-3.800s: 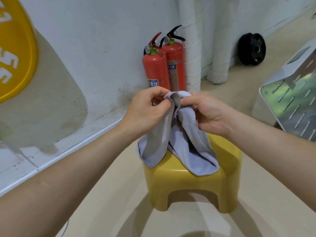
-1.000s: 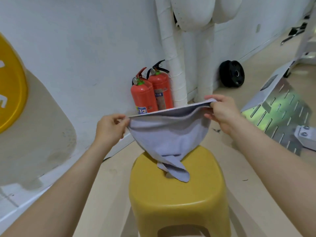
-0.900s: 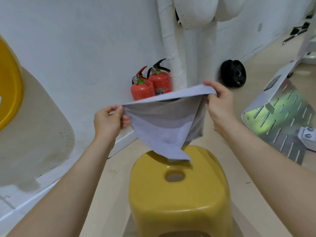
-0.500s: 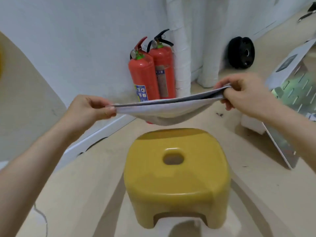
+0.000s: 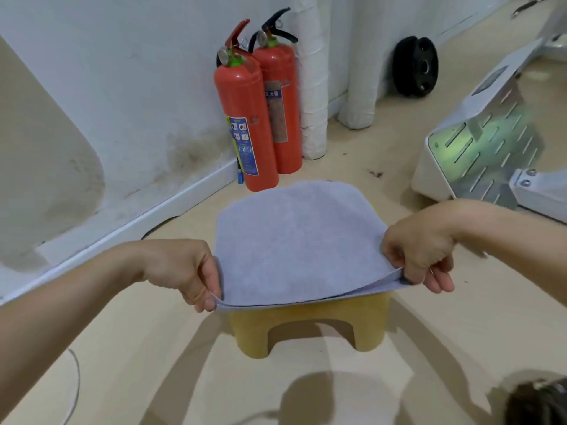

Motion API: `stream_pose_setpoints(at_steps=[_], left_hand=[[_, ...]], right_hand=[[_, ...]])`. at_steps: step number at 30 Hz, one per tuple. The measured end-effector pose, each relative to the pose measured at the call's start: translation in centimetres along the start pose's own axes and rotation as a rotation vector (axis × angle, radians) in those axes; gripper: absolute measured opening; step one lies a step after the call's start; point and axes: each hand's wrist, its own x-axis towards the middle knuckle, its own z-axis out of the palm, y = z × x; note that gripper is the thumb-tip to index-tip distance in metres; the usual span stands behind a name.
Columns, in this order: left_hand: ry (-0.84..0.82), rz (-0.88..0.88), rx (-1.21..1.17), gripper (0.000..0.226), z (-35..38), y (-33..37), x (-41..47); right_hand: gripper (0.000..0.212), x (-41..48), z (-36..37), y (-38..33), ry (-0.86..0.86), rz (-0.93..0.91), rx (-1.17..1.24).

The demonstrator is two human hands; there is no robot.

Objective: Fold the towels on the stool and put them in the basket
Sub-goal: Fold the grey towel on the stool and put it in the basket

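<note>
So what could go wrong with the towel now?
1. The towel is doubled over, and its two layers gape near the right hand; they might slide out of line when let go.
2. Its near edge sticks out past the stool, held only by the left hand and the right, so it could slip onto the floor.
3. No basket shows here, so carrying it may undo the fold.

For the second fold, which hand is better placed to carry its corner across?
Probably the right hand: it pinches both layers of the towel at a near corner lifted off the stool. The left hand pinches its corner lower, fit to anchor.
</note>
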Motion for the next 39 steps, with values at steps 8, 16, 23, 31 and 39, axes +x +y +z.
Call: stream_pose_setpoints(at_steps=[8,16,23,31,39], left_hand=[[-0.322,-0.075,0.096,0.018,0.8,-0.2,0.1],[0.65,-0.108,-0.287,0.031,-2.5,-0.9,2.2],[0.621,-0.174,-0.481,0.042,-2.9,-0.4,6.4],[0.873,0.172,-1.152,0.039,-4.9,0.6,7.8],[0.783,0.104,-0.848,0.045,-5.6,-0.1,7.0]], right_hand=[[0.046,-1.6,-0.9,0.8,-0.129,0.077,0.114],[0.035,4.6,-3.4,1.9,0.856,-0.041,0.906],[0.025,7.5,-5.0,-1.1,0.832,-0.068,0.993],[0.019,8.4,-7.2,-1.7,1.044,-0.333,1.145],[0.034,5.6,-8.1,-1.3,0.756,-0.69,1.117]])
